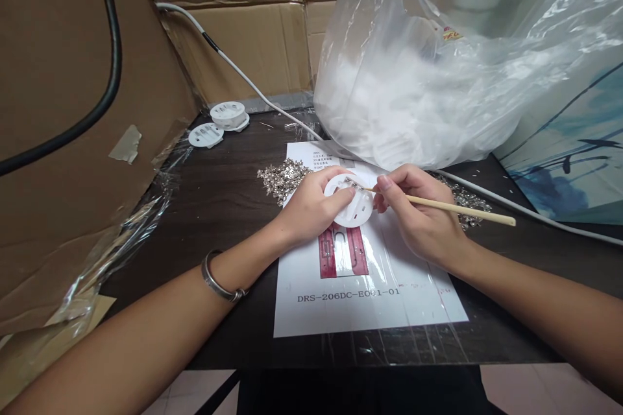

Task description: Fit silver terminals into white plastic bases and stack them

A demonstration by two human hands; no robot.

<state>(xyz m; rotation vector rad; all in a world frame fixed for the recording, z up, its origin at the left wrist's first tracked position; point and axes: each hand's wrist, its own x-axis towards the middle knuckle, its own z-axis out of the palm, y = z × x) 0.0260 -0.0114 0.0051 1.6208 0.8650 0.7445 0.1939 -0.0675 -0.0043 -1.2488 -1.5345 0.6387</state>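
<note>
A round white plastic disc (357, 212) with slots and small metal parts is held by my left hand (314, 204), its thumb lying on the disc's face. Between the thumb and fingers of my right hand (421, 211) is a thin wooden stick (462, 210), its narrow tip at the disc's upper part near my left thumb. Below both hands lies a printed sheet (302, 272) with a red and white picture (344, 253). One pile of small metal pieces (282, 178) sits left of my left hand; another pile (470, 204) is partly hidden behind my right hand.
Several white discs (228, 115) are at the back left, with one flatter disc (205, 135) beside them. A large clear bag of white items (413, 97) fills the back right. A white cable (243, 78) crosses behind. Cardboard walls (257, 45) enclose the dark table (219, 188).
</note>
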